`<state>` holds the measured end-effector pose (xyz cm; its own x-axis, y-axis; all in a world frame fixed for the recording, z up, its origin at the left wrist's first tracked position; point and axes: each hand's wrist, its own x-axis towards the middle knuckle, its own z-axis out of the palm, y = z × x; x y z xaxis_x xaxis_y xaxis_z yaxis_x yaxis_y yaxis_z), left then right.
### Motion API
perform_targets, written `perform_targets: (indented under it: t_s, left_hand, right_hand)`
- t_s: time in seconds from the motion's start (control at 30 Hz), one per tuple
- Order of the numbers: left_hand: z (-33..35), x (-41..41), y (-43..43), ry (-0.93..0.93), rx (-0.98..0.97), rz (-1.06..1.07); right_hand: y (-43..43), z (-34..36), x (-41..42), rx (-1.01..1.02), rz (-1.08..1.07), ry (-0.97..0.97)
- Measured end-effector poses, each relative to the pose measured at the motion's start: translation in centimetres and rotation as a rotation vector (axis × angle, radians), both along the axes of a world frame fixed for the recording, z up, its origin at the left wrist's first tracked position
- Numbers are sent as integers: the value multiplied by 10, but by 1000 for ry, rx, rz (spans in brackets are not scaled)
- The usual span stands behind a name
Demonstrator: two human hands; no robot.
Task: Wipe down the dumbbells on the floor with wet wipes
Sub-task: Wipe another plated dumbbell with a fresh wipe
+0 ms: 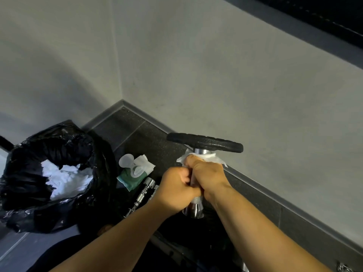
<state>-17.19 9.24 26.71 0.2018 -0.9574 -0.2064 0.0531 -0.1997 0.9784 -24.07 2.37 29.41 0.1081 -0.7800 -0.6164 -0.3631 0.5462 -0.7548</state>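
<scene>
Here the dumbbell (204,143) is held on end at lower centre of the frame, black plate uppermost near the skirting, so the chrome handle can be reached all round. The left hand (175,190) is clamped round the handle's lower part, apparently to steady the bar. The right hand (208,174) is wrapped round the handle just above, gripping a white wet wipe (208,157) that bunches out under the plate. The handle looks mid-wipe. At lower left a black bin bag (23,183) gapes open with used wipes (64,179) inside. The wipes pack (135,172), lid flipped open, lies between bag and hands — both within easy reach. 2 bare chrome bars (148,182) lie on the floor (137,134) beside the pack.
</scene>
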Motion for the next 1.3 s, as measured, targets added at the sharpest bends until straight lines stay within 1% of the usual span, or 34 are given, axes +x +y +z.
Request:
perform_targets:
  t_s: [0.1, 0.17, 0.3, 0.4, 0.5, 0.67, 0.77, 0.8, 0.83, 0.87, 0.93, 0.97, 1.0, 1.07, 1.2, 1.3]
  left_hand:
    - [8, 3, 2, 126, -15, -59]
    - [14, 7, 6, 187, -14, -96]
    - [21, 14, 19, 291, 57, -190]
    - [31, 19, 33, 310, 89, -254]
    - [41, 15, 48, 267, 122, -236]
    - [55, 2, 66, 183, 157, -152]
    - [70, -7, 76, 191, 156, -120]
    - [75, -11, 79, 193, 154, -110]
    - [80, -14, 82, 193, 151, -102]
    - [84, -17, 84, 190, 144, -94]
    - [94, -23, 87, 188, 129, -66]
    - [98, -26, 87, 183, 121, -48]
    - [103, -29, 85, 170, 114, -32]
    - [110, -35, 81, 114, 103, 15]
    - [124, -49, 68, 21, 72, 120]
    - [135, -58, 62, 12, 37, 183]
  right_hand:
    - [-4, 11, -5, 9, 81, -60]
    - [-5, 16, -11, 13, 197, -148]
    - [3, 24, -26, 61, 407, -310]
    - [10, 39, -41, -14, 501, -331]
    - [21, 54, -61, -100, 531, -321]
    - [35, 74, -89, -303, 569, -164]
    - [38, 92, -101, -454, 563, -71]
    - [38, 101, -106, -523, 557, -11]
    - [39, 109, -111, -578, 556, 70]
    - [40, 116, -116, -601, 584, 195]
    - [45, 130, -124, -576, 725, 558]
    - [50, 135, -127, -552, 792, 661]
    - [56, 141, -126, -519, 850, 651]
    - [70, 148, -123, -504, 952, 561]
    - [89, 158, -115, -522, 997, 540]
    - [90, 177, -117, -335, 1084, 363]
